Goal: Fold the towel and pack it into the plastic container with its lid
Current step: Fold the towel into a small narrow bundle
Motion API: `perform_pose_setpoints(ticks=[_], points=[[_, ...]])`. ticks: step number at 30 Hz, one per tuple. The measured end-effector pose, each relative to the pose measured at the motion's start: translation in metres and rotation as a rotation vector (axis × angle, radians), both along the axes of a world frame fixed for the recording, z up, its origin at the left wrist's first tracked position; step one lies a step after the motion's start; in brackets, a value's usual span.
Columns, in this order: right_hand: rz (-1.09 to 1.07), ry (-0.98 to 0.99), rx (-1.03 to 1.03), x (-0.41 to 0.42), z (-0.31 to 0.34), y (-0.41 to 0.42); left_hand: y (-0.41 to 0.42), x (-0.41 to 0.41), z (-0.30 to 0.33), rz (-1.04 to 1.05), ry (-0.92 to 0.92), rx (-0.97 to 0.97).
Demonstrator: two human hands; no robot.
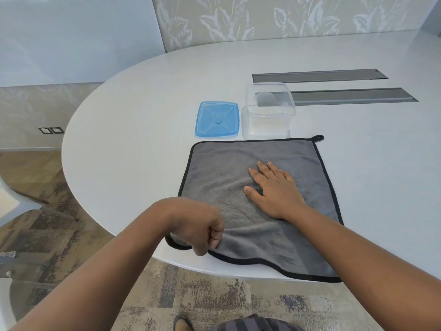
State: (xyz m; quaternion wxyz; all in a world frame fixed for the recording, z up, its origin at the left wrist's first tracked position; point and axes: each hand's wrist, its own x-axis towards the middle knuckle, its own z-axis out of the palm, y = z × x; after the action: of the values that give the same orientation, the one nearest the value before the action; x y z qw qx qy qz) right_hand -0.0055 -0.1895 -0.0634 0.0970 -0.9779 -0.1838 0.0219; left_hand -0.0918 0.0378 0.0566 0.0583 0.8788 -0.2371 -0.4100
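Observation:
A grey towel (226,170) with a black border lies spread on the white table (143,115), its near edge hanging slightly over the table's rim. My left hand (202,225) pinches the towel's near left corner, which is lifted and curled. My right hand (274,189) lies flat on the towel's middle, fingers apart. Just beyond the towel stand the clear plastic container (268,113), empty and upright, and to its left the blue lid (217,120), lying flat on the table.
Two long grey cable slots (319,75) (353,96) run across the table behind the container. The table's curved edge passes close to my left hand, with patterned carpet (191,295) below. A patterned wall (286,17) stands behind the table.

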Motion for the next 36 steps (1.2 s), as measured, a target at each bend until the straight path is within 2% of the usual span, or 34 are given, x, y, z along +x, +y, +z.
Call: perform_pose_setpoints(ticks=[7, 9, 13, 16, 18, 20, 24, 27, 30, 33, 36], points=[[0.022, 0.081, 0.072, 0.002, 0.003, -0.005, 0.001, 0.006, -0.007, 0.064, -0.059, -0.054], [0.039, 0.113, 0.154, 0.001, 0.010, -0.007, 0.003, 0.010, -0.010, 0.118, -0.071, -0.070], [0.223, 0.089, 0.380, -0.013, 0.031, -0.006, 0.004, 0.020, -0.020, 0.221, -0.176, -0.137], [0.246, 0.318, 0.491, -0.027, 0.051, -0.005, 0.004, 0.028, -0.030, 0.260, -0.294, -0.195], [0.269, 0.497, 0.430, -0.035, 0.061, -0.005, 0.004, 0.032, -0.037, 0.280, -0.347, -0.233], [0.308, 0.597, 0.272, -0.040, 0.069, -0.007, 0.005, 0.036, -0.042, 0.297, -0.379, -0.256], [0.335, 0.633, -0.025, -0.045, 0.084, -0.017, 0.010, 0.042, -0.042, 0.288, -0.337, -0.266], [0.323, 0.628, -0.167, -0.044, 0.096, -0.028, 0.018, 0.044, -0.035, 0.208, -0.251, -0.168], [0.248, 0.678, -0.135, -0.038, 0.104, -0.041, 0.025, 0.044, -0.026, 0.152, -0.172, -0.059], [0.215, 0.670, -0.082, -0.033, 0.113, -0.054, 0.031, 0.043, -0.019, 0.155, -0.097, -0.038], [0.159, 0.684, -0.026, -0.025, 0.120, -0.070, 0.038, 0.045, -0.012, 0.164, -0.104, -0.030]])
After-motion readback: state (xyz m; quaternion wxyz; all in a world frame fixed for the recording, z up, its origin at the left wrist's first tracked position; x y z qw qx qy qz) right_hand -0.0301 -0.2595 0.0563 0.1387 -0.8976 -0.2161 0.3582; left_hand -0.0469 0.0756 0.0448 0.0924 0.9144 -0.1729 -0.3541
